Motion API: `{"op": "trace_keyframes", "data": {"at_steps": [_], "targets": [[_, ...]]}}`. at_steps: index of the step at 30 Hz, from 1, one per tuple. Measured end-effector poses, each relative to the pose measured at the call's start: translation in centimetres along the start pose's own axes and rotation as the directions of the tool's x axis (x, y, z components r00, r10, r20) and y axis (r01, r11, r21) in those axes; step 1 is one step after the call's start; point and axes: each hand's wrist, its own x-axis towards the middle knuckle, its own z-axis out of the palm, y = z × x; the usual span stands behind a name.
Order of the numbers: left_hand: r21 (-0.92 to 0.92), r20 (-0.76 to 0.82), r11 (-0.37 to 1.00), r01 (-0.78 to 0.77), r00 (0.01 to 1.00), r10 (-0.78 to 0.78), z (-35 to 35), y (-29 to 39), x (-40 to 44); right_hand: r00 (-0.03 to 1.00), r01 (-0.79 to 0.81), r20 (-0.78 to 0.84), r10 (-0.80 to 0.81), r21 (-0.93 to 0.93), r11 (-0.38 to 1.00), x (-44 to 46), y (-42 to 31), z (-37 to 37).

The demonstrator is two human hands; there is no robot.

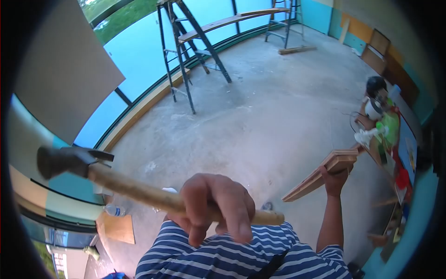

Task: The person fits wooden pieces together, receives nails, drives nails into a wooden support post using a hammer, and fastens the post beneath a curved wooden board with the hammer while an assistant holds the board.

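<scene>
Hands: left [216,204] holds hammer [137,189], right [336,179] wooden boards [312,179]

So the hammer [134,188] runs across my left hand [213,204], head out to the left, and the boards [310,182] sit in my right hand [338,179]. Up ahead there's a near ladder [204,42] by the windows [132,51], then a far ladder [290,25] off to its right, with a plank [223,21] spanning between them. Timber [297,49] lies at the far one's foot. Bottle [114,210] is down left, next to a flat panel [120,229].
</scene>
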Motion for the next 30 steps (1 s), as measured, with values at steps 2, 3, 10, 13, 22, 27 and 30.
{"op": "trace_keyframes", "data": {"at_steps": [2, 3, 10, 13, 22, 27, 30], "targets": [[-0.054, 0.017, 0.998, -0.008, 1.000, 0.009, -2.7, -0.7, 3.8, 0.994, 0.052, 0.093, -0.060, 0.086, 0.995, 6.0, 2.5, 4.2], [-0.049, 0.066, 0.999, -0.009, 0.998, 0.012, -4.7, -1.2, 5.7, 0.990, 0.069, 0.120, -0.078, 0.072, 0.995, 9.1, 3.4, 6.4], [-0.033, 0.075, 0.956, -0.292, 0.953, 0.294, -22.3, -8.7, 13.6, 0.961, 0.130, 0.230, -0.150, 0.102, 0.986, 29.7, 8.0, 21.2], [0.016, 0.036, 0.926, -0.378, 0.926, 0.377, -31.3, -10.9, 17.1, 0.958, 0.093, 0.261, -0.116, 0.101, 0.991, 38.3, 11.4, 27.0], [0.090, 0.190, 0.990, -0.111, 0.977, 0.092, -59.7, -12.2, 31.6, 0.928, 0.062, 0.357, -0.110, 0.143, 0.988, 63.5, 20.1, 43.8], [0.467, -0.265, 0.884, -0.019, 0.951, 0.160, -77.6, -16.5, 30.1, 0.922, 0.118, 0.343, -0.179, 0.192, 0.974, 76.1, 25.9, 56.8], [0.580, -0.558, 0.797, 0.166, 0.794, 0.241, -87.2, -20.4, 25.2, 0.868, 0.040, 0.458, -0.193, 0.324, 0.945, 82.7, 29.7, 64.6]]}}
